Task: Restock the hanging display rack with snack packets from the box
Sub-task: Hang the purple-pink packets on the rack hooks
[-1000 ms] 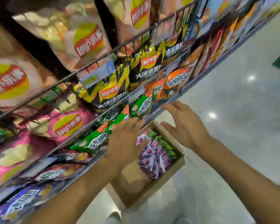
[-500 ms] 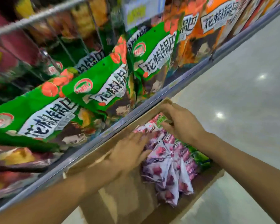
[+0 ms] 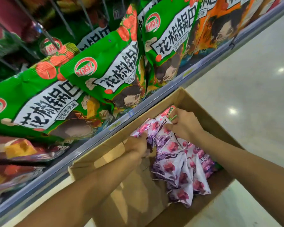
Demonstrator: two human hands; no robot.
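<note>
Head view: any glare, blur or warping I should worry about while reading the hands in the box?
Head view: ceiling lights glare as bright spots on the floor; the wide lens bends the shelf rail; the hanging bags at the far left smear. The left hand, right hand and purple packets in the box read fairly sharp, evenly lit.

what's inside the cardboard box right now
The cardboard box holds a pile of purple-and-white snack packets, gripped by the left hand and right hand. Greenish packets show beneath; anything deeper is covered.
</note>
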